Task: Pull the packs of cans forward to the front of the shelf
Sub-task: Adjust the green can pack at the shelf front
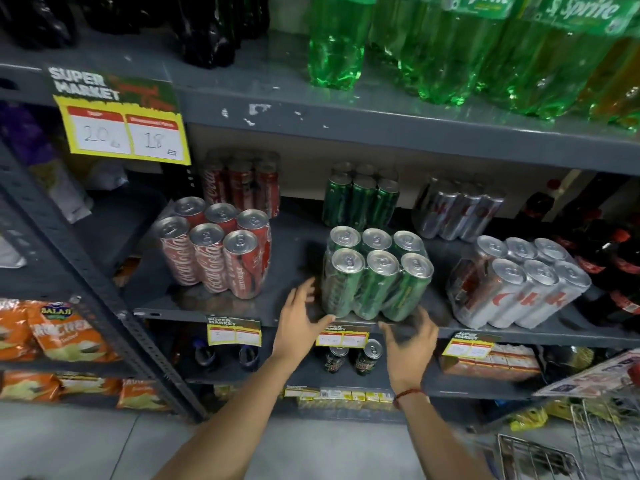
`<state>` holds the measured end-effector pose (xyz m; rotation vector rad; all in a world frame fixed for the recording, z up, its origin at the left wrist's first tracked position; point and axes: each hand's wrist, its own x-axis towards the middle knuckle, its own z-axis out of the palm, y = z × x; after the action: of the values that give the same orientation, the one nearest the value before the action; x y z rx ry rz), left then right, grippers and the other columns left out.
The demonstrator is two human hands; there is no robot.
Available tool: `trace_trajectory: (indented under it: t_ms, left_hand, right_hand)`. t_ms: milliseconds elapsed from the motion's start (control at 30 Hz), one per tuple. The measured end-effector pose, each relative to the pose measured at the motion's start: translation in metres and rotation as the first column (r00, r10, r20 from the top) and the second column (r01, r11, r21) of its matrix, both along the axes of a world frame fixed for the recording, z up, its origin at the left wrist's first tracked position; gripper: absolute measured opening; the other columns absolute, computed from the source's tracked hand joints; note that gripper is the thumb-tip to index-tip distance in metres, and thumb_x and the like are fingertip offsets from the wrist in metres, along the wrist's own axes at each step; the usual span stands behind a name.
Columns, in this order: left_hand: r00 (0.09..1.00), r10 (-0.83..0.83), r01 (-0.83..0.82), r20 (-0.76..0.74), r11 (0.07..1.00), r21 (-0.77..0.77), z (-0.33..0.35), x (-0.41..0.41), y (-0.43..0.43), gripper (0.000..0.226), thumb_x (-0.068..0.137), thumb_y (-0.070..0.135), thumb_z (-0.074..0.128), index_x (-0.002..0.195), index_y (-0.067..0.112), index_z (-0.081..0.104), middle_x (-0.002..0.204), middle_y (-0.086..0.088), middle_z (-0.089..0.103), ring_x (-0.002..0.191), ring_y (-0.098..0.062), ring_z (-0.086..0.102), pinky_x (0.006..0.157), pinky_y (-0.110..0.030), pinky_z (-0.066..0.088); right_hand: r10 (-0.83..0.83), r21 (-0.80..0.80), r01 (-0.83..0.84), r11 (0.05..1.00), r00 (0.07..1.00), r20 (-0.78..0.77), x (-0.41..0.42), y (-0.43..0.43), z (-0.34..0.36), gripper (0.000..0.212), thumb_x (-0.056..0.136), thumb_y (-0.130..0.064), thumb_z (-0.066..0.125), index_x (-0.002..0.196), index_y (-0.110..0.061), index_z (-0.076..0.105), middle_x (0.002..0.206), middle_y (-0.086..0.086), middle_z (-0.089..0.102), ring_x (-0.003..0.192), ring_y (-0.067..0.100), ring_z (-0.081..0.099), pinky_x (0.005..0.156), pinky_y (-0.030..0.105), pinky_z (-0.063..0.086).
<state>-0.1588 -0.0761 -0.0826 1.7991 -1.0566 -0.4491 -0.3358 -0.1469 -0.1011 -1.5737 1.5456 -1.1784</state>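
I judge I am at the middle of the job, with the green pack of cans (pixel 375 277) now sitting at the front lip of the shelf (pixel 221 311), so this pack looks done or all but done. My left hand (pixel 301 327) is spread open, fingers loose, its fingertips just beside the pack's lower left corner; I cannot tell for sure whether they touch the wrap. My right hand (pixel 410 337) is open too, fingers curled a little, just below the pack's front right bottom edge and gripping nothing. The red pack (pixel 216 249) on the left sits back from the edge and slightly askew, and the silver pack (pixel 519 284) on the right is close to the front. Behind them stand a second red pack (pixel 242 183), a second green pack (pixel 362 197) and a second silver pack (pixel 459 211), well back. Next I would reach past the front row, hook both hands behind a rear pack and slide it forward, keeping it low so it does not tip.
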Motion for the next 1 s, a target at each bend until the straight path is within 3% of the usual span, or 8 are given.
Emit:
trace_trajectory:
  t_ms: [100,167,300,367,533,667,867,1000]
  left_hand:
    - [0.978,0.163,-0.179,-0.126,0.976,-0.125,-0.005,0.022,0.034,0.039,0.078,0.018,0.073,0.114,0.02,0.059,0.104,0.003,0.062,0.093,-0.005,0.062,0.077,-0.014,0.05]
    - [0.927,0.321,-0.353,-0.193,0.921,-0.164,-0.008,0.046,0.06,0.022,0.08,0.01,0.07,0.097,0.023,0.063,0.09,0.002,0.066,0.08,0.0,0.064,0.073,-0.023,0.052]
    - [0.83,0.528,-0.552,-0.179,0.823,-0.136,-0.003,0.098,0.1,0.014,0.084,0.007,0.065,0.098,0.006,0.065,0.085,-0.01,0.068,0.071,-0.009,0.06,0.076,-0.028,0.05]
    - [0.814,0.563,-0.579,-0.145,0.807,-0.119,0.008,0.122,0.108,0.02,0.086,0.011,0.064,0.103,0.002,0.063,0.093,-0.015,0.068,0.081,-0.02,0.062,0.077,-0.021,0.045]
    - [0.824,0.547,-0.558,-0.148,0.828,-0.045,0.03,0.174,0.102,0.045,0.081,0.015,0.069,0.122,0.007,0.052,0.118,-0.013,0.061,0.095,-0.021,0.063,0.088,-0.033,0.051]
    - [0.93,0.325,-0.317,-0.175,0.946,0.071,0.038,0.197,0.087,0.079,0.072,0.013,0.077,0.139,0.012,0.035,0.126,-0.005,0.058,0.112,-0.02,0.057,0.097,-0.034,0.045]
    - [0.951,0.202,-0.146,-0.232,0.96,0.239,0.018,0.217,0.078,0.104,0.066,0.003,0.079,0.147,0.016,0.015,0.139,-0.011,0.051,0.129,-0.028,0.047,0.105,-0.038,0.039]
    - [0.965,0.207,-0.159,-0.161,0.95,0.269,0.015,0.219,0.08,0.093,0.065,0.006,0.081,0.141,0.011,0.028,0.136,-0.014,0.053,0.125,-0.03,0.05,0.105,-0.045,0.041]
  right_hand:
    - [-0.025,-0.031,0.028,0.999,0.996,0.087,0.037,0.039,-0.007,0.041,0.08,-0.013,0.073,0.116,-0.005,0.055,0.112,0.01,0.049,0.104,0.034,0.054,0.09,0.05,0.048]
    - [0.076,-0.043,-0.072,0.996,0.992,0.102,0.065,0.06,-0.008,0.027,0.083,-0.012,0.068,0.107,-0.004,0.058,0.104,0.008,0.05,0.097,0.028,0.054,0.086,0.039,0.047]
    - [0.308,-0.09,-0.298,0.95,0.942,0.13,0.124,0.089,0.007,0.02,0.084,-0.013,0.067,0.103,-0.009,0.058,0.102,0.011,0.055,0.087,0.001,0.052,0.079,0.011,0.043]
    - [0.361,-0.09,-0.351,0.932,0.92,0.152,0.152,0.091,0.018,0.024,0.083,-0.013,0.068,0.104,-0.011,0.058,0.103,0.006,0.053,0.089,0.009,0.054,0.079,0.023,0.049]
    - [0.43,-0.021,-0.43,0.903,0.898,0.094,0.2,0.077,0.042,0.051,0.076,-0.018,0.075,0.12,-0.01,0.05,0.111,0.002,0.046,0.108,0.026,0.052,0.094,0.044,0.047]
    - [0.489,0.159,-0.494,0.855,0.869,0.068,0.215,0.063,0.049,0.085,0.066,-0.023,0.084,0.135,-0.007,0.037,0.131,0.014,0.045,0.123,0.027,0.046,0.104,0.036,0.038]
    - [0.607,0.258,-0.58,0.772,0.794,-0.031,0.217,0.055,0.041,0.082,0.061,-0.022,0.087,0.13,-0.011,0.043,0.129,0.013,0.05,0.121,0.03,0.051,0.105,0.042,0.042]
    - [0.621,0.254,-0.59,0.766,0.781,-0.058,0.217,0.054,0.036,0.086,0.06,-0.018,0.088,0.132,-0.011,0.041,0.131,0.013,0.053,0.123,0.03,0.052,0.106,0.043,0.042]
